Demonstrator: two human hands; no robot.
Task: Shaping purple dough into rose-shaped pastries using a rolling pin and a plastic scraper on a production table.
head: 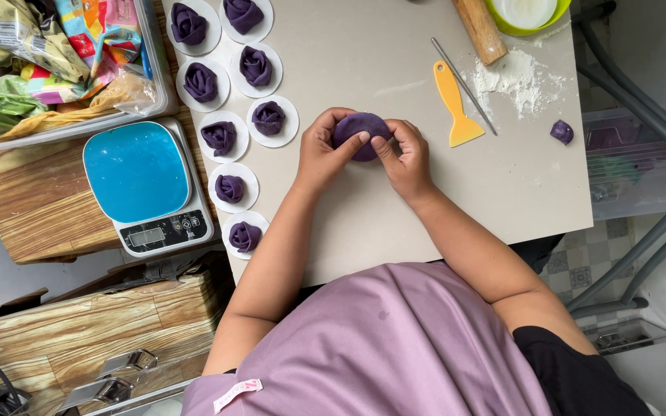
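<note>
Purple dough piece (pixel 360 132) pinched between both hands over the grey board (pixel 395 208).

It is gripped by the left hand (pixel 321 150) and right hand (pixel 404 154), fingers closed on its edges. Crumpled multicoloured snack packets (pixel 79 38) are heaped in the clear tub (pixel 165 85), top left.

Bright, even daylight, soft faint shadows, sharp focus, no glare.

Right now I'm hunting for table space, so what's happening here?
A person presses a round purple dough piece between left hand and right hand over the grey table. Eight finished purple dough roses sit on white paper rounds to the left. A yellow scraper and loose flour lie to the right.
</note>
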